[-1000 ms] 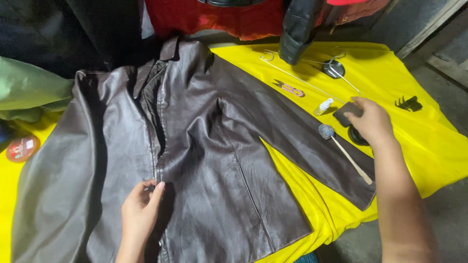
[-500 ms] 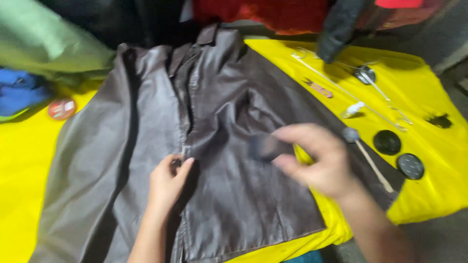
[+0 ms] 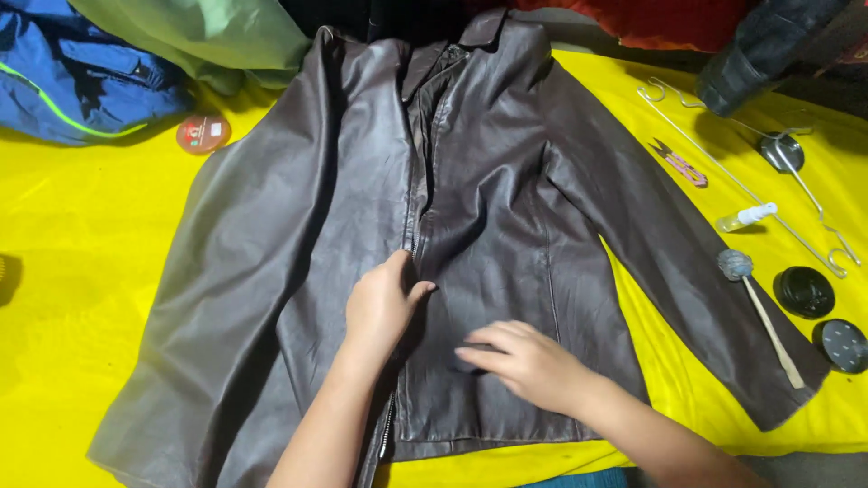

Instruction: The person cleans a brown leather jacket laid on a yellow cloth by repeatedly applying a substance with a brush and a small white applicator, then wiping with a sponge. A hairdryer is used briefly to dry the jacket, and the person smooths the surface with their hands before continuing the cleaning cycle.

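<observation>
Both hands lie on a dark brown leather jacket (image 3: 470, 208), spread front-up over the yellow cloth (image 3: 81, 298). Left hand (image 3: 384, 303) rests loose and flat at the zip line; right hand (image 3: 529, 361) presses open-palmed on the lower front panel, gripping nothing. Off right lie a wooden dauber (image 3: 759, 312) and two round tins (image 3: 805, 291).

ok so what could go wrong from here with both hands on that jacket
1. The right hand presses something dark, mostly hidden, onto the brown leather jacket; uneven rubbing might leave a patchy mark.
2. The left hand rests right at the zipper, so the front panel may bunch up under it.
3. The jacket's sleeve lies close to the wooden-handled dauber and two round black tins; tugging the jacket could knock them.
</observation>
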